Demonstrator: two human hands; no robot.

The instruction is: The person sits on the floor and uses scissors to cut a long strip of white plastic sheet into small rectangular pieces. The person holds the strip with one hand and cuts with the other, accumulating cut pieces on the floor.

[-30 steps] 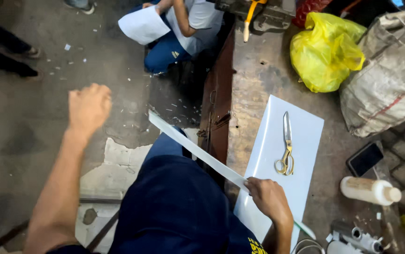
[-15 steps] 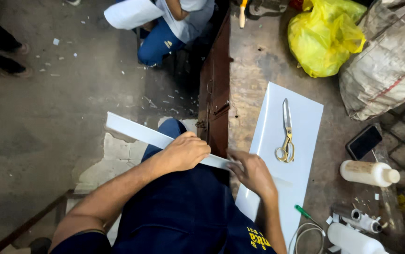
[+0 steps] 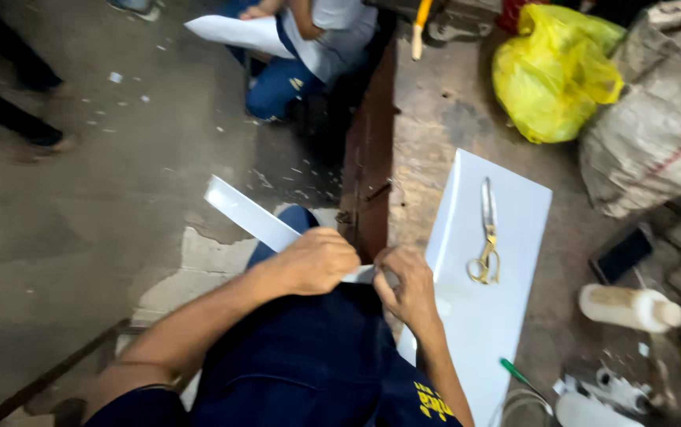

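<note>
Looking down from the head camera, a long white strip (image 3: 255,217) is seen pinched at one end between both hands above the person's dark-blue-clad knee (image 3: 309,356). The left hand (image 3: 320,261) is curled closed over the strip, knuckles upward; the right hand (image 3: 406,286) is closed on the strip's near end, fingertips meeting those of the left. The free end of the strip is extended up and to the left, over the concrete floor (image 3: 79,213). A white sheet (image 3: 506,316) is laid on the raised stone ledge (image 3: 443,119) just beside the right hand, and gold-handled scissors (image 3: 486,233) are rested on it, blades pointing away. A dark wooden board (image 3: 368,150) is stood along the ledge's edge. Farther right, a white bottle (image 3: 629,307) is laid on its side, with a dark phone (image 3: 623,255) near it. A yellow plastic bag (image 3: 554,71) and a grey sack (image 3: 660,119) are set at the far end of the ledge. Another person (image 3: 309,47) is crouched at the top, a white sheet held in front.
</note>
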